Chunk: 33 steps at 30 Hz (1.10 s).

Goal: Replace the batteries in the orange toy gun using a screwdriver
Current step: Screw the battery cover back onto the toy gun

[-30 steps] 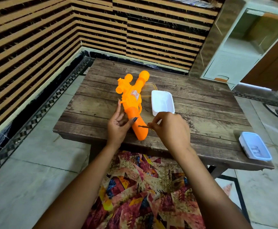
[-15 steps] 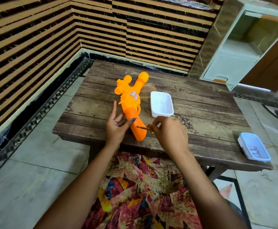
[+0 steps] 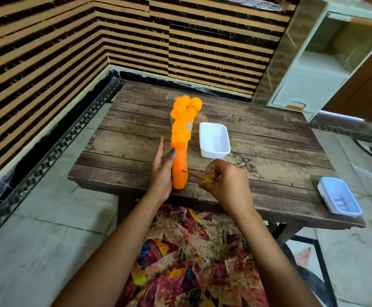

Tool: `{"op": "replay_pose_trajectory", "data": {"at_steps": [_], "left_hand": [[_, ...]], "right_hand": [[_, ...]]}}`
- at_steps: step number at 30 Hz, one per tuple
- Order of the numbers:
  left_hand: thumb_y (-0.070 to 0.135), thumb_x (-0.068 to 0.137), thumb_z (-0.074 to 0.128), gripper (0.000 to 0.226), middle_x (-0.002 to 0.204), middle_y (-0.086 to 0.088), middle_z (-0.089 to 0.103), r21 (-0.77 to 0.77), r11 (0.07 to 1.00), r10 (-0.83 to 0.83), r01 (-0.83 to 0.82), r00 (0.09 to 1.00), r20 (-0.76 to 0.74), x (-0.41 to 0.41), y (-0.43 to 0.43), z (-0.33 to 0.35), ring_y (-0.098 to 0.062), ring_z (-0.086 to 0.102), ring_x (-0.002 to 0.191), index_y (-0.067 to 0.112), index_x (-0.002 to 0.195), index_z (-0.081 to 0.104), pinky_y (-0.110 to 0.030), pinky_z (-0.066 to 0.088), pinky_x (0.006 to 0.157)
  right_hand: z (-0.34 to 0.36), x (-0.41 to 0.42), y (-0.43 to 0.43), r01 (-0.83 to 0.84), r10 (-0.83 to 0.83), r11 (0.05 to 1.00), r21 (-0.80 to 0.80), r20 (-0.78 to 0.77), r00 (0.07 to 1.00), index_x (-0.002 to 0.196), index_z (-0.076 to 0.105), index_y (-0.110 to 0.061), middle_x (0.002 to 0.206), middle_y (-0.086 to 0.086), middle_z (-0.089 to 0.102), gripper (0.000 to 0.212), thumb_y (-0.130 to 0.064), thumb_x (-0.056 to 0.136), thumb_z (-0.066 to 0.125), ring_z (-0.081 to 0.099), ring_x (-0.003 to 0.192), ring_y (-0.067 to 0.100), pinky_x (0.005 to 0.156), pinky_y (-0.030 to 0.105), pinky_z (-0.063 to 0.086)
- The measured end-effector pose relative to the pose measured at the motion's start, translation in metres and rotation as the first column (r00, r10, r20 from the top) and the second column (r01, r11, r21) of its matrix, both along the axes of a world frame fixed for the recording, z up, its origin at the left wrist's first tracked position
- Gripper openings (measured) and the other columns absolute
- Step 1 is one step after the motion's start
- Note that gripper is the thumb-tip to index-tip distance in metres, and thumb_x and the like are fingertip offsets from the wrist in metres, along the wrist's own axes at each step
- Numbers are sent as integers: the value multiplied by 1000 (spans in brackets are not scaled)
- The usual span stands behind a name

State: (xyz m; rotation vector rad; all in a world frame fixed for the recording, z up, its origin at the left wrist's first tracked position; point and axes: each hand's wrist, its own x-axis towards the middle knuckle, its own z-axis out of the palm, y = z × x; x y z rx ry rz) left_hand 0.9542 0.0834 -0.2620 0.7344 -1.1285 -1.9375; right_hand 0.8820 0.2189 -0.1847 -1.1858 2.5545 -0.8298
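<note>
Two hands at near worktop (image 3: 269, 151) edge, gun (image 3: 180, 138) on it pointing away, left hand (image 3: 161, 171) fingers (image 3: 161, 147) straight against its grip, thumb on top, right hand (image 3: 227, 185) pinching screwdriver (image 3: 199, 176), tip at grip, tray (image 3: 215, 154) just beside

Nothing really readable here. The orange toy gun (image 3: 180, 138) has a small pale sticker (image 3: 188, 125) on its body, but it's just a blur (no letters or numbers come through). The blue-rimmed box (image 3: 321, 191) at the near right corner of the counter (image 3: 269, 140) has something with dark marks inside, too small to make out.
</note>
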Motion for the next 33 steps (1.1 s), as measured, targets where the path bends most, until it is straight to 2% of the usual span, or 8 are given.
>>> {"op": "replay_pose_trajectory", "data": {"at_steps": [7,11,16,18,21,24,28,33], "left_hand": [[36,86,57,46,131,-12,56,25,997,72,-76,990,124,-7,11,-7,-29,54,119,27,130,51,-51,41,102],[36,90,51,44,115,-17,63,13,985,168,-171,979,118,-9,18,-8,-22,65,94,19,130,51,-36,54,84],[22,98,42,29,92,-8,69,-65,973,227,-222,970,90,-9,20,-11,-6,68,73,18,124,54,-18,53,61],[20,98,41,22,78,4,71,-79,972,228,-222,971,75,-10,21,-10,-3,67,68,23,114,57,-18,53,59],[19,98,40,28,83,-4,68,-109,970,227,-218,971,80,-10,23,-10,-4,67,70,13,121,55,-19,53,61],[20,98,40,28,87,-11,66,-102,968,235,-228,970,65,-8,24,-10,-4,67,68,10,120,55,-18,53,59],[20,98,41,27,82,-8,68,-138,962,244,-234,968,59,-8,24,-10,-4,66,68,13,119,56,-18,52,59],[18,98,42,23,76,3,70,-145,961,242,-234,969,42,-8,25,-9,-8,66,70,26,113,58,-22,53,61]], "right_hand": [[-9,2,1,71,-72,997,-29,-64,995,95,63,-26,75,2,71,18,-41,86,60,65,72,25,64,34,50],[-4,5,2,-28,30,999,-41,26,999,89,62,-23,82,-5,58,29,-27,68,81,54,75,13,66,28,43],[4,7,-2,47,-48,998,-47,-18,999,81,71,-24,74,-2,67,11,-28,73,77,61,69,19,60,30,48],[5,8,-4,47,-47,999,-5,-29,998,82,71,-23,71,3,69,9,-32,80,70,61,65,23,54,30,44],[6,8,-6,-2,3,999,40,-16,1000,87,70,-21,72,7,70,13,-31,86,62,63,70,27,58,33,49],[10,9,-6,-77,71,994,74,81,994,88,64,-21,76,-3,59,23,-31,72,77,58,76,18,61,27,39],[8,8,-7,21,-21,999,25,-9,1000,82,68,-24,74,-1,65,20,-27,67,81,61,74,20,62,29,47],[7,7,-9,40,-35,997,73,-61,997,83,69,-22,73,5,70,18,-40,83,63,64,71,25,63,32,50]]}}
